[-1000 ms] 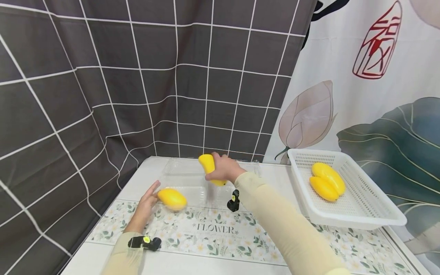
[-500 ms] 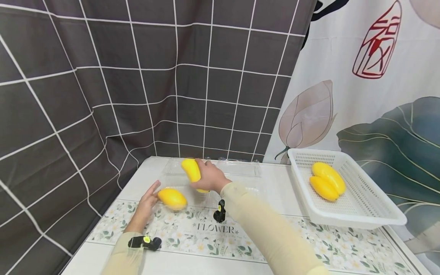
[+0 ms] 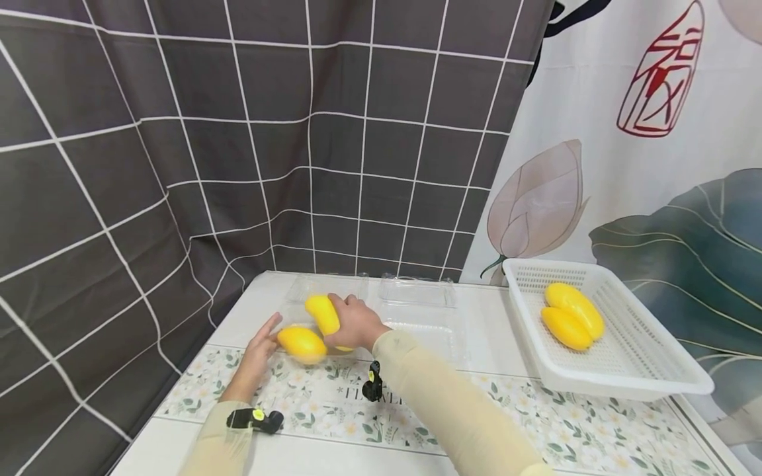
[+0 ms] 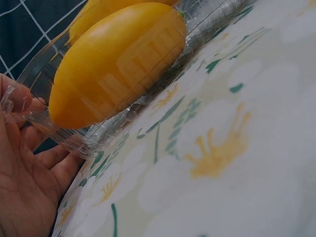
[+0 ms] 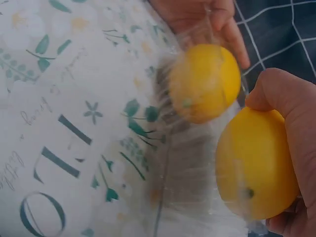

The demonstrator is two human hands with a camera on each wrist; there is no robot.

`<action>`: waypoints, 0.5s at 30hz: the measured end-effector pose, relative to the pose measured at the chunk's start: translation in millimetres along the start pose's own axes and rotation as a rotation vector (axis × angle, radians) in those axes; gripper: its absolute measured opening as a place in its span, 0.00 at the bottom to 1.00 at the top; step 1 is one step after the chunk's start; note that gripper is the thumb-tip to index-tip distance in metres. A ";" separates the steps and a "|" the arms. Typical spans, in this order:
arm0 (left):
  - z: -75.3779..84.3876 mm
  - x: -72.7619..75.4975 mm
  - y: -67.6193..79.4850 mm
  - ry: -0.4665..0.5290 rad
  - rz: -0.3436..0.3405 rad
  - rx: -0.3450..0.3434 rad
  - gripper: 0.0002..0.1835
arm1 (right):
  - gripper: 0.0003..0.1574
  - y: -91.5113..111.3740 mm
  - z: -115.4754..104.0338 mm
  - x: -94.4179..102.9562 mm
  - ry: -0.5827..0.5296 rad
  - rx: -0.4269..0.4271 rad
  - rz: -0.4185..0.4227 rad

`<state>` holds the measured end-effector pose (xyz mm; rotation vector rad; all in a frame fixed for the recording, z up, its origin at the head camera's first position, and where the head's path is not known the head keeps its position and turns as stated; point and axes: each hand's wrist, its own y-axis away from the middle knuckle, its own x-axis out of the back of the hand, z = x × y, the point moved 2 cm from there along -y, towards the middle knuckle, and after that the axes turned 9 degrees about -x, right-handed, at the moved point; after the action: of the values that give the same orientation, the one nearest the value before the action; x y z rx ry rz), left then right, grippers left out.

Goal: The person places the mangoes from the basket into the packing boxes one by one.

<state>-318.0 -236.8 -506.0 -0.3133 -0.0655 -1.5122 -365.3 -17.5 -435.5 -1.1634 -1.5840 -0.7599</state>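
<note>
A yellow mango (image 3: 301, 344) lies in the left part of a clear plastic clamshell container (image 4: 89, 143). At that container's left end, my left hand (image 3: 257, 350) holds the rim, its thumb on the edge and its fingers outside the wall. My right hand (image 3: 357, 322) grips a second mango (image 3: 322, 313) between thumb and fingers, close over the container, just right of the first. In the right wrist view, this gripped mango (image 5: 256, 163) overlaps the clear wall, with the other mango (image 5: 205, 84) beyond it.
Another clear container (image 3: 419, 334), its lid raised at the back, stands to the right. A white perforated basket (image 3: 625, 387) at the far right holds two mangoes (image 3: 571, 316). A floral runner (image 3: 417, 413) crosses the white table; a dark grid curtain (image 3: 333, 198) hangs behind.
My right hand has moved left and down with its mango, from over the gap between the containers to the left container. My left hand and the first mango have stayed in place.
</note>
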 end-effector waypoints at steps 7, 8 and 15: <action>-1.8 -1.6 1.5 0.039 -0.002 -0.003 0.36 | 0.58 0.6 1.1 -15.3 0.033 0.026 -0.031; -1.8 -1.6 1.2 0.046 0.001 -0.007 0.36 | 0.57 0.4 1.5 -16.8 0.039 0.036 -0.034; -1.9 -1.7 -1.1 0.034 0.012 0.013 0.36 | 0.54 -0.8 2.4 -28.2 0.168 0.071 -0.067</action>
<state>-319.4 -235.6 -508.0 -0.2768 -0.0459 -1.5038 -365.5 -24.6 -462.9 -0.9744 -1.5031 -0.8168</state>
